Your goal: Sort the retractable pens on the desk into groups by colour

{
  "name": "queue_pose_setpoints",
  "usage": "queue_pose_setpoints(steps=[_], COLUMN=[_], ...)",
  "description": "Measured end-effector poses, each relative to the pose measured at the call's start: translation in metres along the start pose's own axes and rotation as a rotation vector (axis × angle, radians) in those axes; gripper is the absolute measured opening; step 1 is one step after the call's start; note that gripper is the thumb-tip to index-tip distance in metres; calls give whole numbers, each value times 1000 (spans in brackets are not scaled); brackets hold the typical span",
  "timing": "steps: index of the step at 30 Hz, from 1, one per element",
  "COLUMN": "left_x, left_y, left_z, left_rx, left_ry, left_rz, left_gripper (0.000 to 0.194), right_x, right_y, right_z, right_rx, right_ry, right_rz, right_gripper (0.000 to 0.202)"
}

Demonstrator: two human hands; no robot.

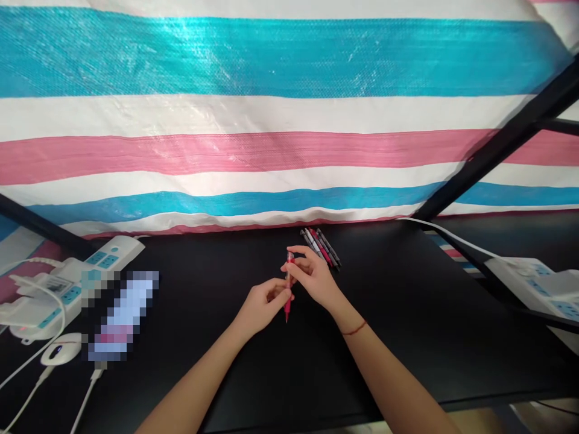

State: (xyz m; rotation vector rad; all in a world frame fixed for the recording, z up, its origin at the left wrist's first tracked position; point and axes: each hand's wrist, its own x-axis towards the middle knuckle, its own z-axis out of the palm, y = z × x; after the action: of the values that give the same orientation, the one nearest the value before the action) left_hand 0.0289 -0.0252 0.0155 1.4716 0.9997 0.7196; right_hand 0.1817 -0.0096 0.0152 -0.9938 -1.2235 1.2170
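Between my two hands is a red pen (287,307), its tip pointing down toward me and its clear-and-red end pointing away. My left hand (266,303) pinches the pen near its lower half. My right hand (313,276) grips the upper part, with a fingertip at the far end. Fingers cover part of the barrel. Just beyond my right hand, several pens (322,246) in grey, white, red and black lie side by side on the black table (190,374).
On the left are a white power strip (85,283) with plugs, a blurred phone (124,316) on a cable, and a white mouse-like device (62,349). Another power strip (534,283) lies at right. A striped sheet (271,114) hangs behind, near a black metal bar (497,144).
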Motion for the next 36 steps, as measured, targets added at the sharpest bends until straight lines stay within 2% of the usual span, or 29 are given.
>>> queue_pose_setpoints(steps=[9, 12, 19, 24, 28, 36], left_x=[-5, -5, -4, -3, -3, -4], left_y=[1, 2, 3, 1, 2, 3], left_z=[3, 5, 6, 6, 6, 5], left_rx=[55, 60, 96, 14, 95, 107], left_ry=[-11, -13, -4, 5, 7, -1], left_rz=[7, -3, -9, -26, -10, -10], left_gripper=[18, 19, 21, 23, 21, 18], right_x=[-7, -7, -4, -3, -5, -6], right_y=[-3, -1, 8, 11, 9, 8], right_z=[3, 3, 3, 3, 3, 4], right_rx=[55, 82, 96, 120, 116, 110], right_ry=[-10, -2, 21, 51, 33, -5], right_rz=[48, 63, 92, 110, 98, 77], right_gripper=[33, 29, 33, 39, 33, 30])
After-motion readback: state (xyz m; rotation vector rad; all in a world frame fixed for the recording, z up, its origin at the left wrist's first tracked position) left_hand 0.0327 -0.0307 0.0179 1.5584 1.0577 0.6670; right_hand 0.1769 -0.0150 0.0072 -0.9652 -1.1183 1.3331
